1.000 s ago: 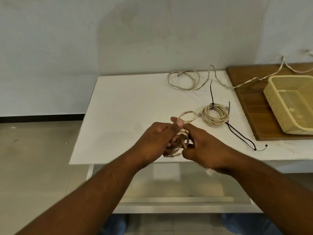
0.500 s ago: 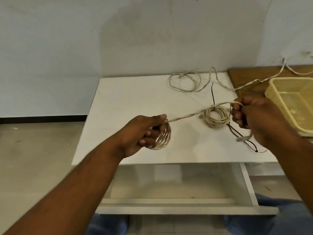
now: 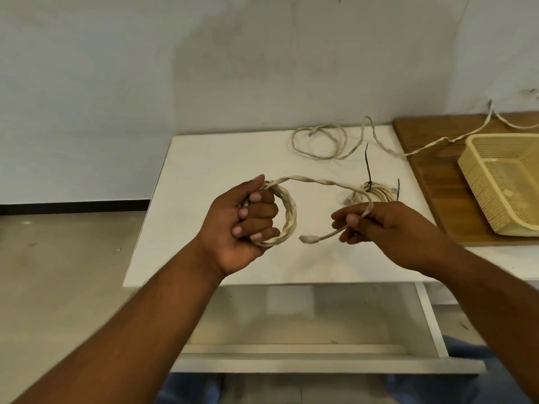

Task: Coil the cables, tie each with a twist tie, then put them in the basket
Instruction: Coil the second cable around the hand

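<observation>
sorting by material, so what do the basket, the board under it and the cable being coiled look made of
Basket: probably moulded plastic, pale yellow and matte, with a fine lattice of holes. Board: wood or veneer, brown, with visible grain and a slight sheen. Cable: cream twisted strands; the jacket could be rubbery or fabric, cannot tell which.

We saw a white table [image 3: 210, 164] bearing a tied cable coil [image 3: 379, 192] and a loose cable [image 3: 292, 141]. A wooden board [image 3: 431, 176] lay at its right.
</observation>
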